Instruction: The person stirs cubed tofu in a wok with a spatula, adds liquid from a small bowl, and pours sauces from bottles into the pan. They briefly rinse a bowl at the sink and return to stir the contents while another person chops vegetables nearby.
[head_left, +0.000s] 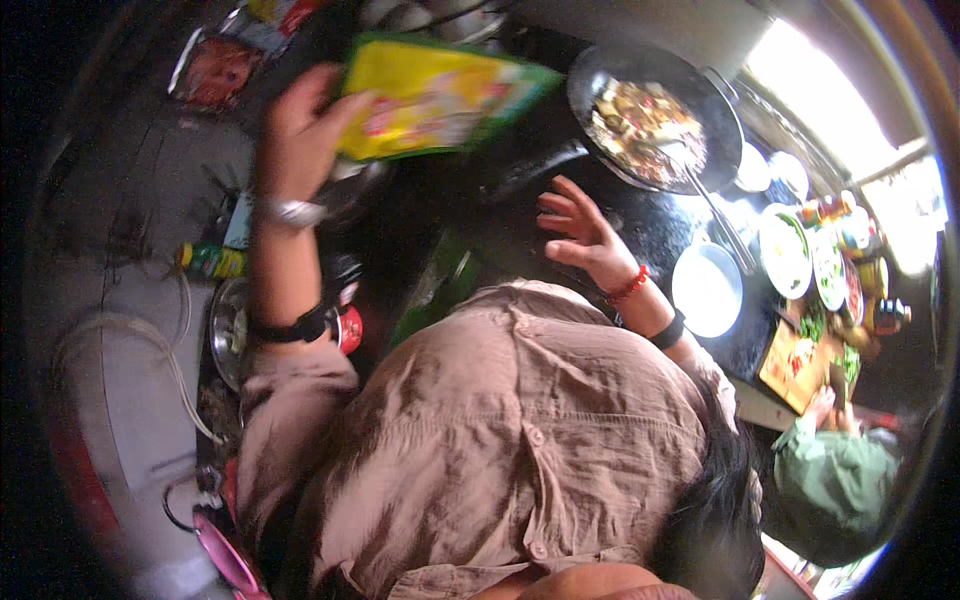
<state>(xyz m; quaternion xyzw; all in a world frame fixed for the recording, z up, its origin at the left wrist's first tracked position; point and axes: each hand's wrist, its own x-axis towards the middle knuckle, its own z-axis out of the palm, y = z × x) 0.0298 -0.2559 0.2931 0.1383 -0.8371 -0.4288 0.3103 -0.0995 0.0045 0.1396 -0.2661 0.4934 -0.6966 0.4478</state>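
My left hand (300, 124), blurred by motion, grips the edge of a yellow and green seasoning packet (427, 101) at the upper left. The packet bears writing and pictures; whether it is opened cannot be told. My right hand (581, 229) is raised in the middle, fingers spread, holding nothing. Beyond it stands a dark wok (585, 82) with chopped, mixed food (645, 124) inside. A metal spatula (716, 210) lies with its blade in the food and its handle over the wok's near rim, towards a white bowl (706, 289).
Plates of cut greens (786, 251) stand at the right among bottles. Past them a co-worker in green (836, 480) has both hands at a wooden cutting board (795, 367). Left are a green bottle (214, 260), a metal bowl (225, 330) and a loose cable (161, 337).
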